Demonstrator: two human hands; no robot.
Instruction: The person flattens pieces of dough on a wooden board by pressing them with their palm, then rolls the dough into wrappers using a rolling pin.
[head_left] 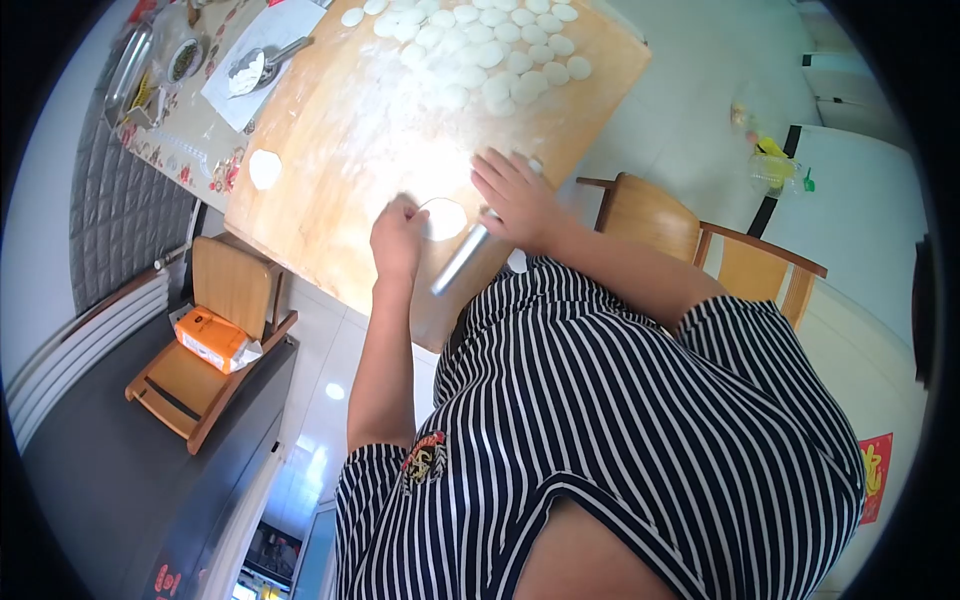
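Note:
On the floured wooden board (330, 190), my left hand (398, 238) pinches the left edge of a thin round dough wrapper (443, 219). My right hand (515, 203) lies flat across a silvery rolling pin (461, 259), its fingers stretched out and the pin under the palm. The pin rests slantwise just right of the wrapper. Many white dough rounds (480, 55) cover the far part of the board. A single wrapper (265, 169) lies near the board's left edge, and a bit of dough (517, 261) shows beside my shirt.
Left of the board, a flowered tablecloth (205, 130) carries a flour scoop (250, 73) on white paper and a small bowl (185, 61). A wooden chair (232, 275) at left holds an orange packet (214, 338). More wooden chairs (650, 215) stand close at right.

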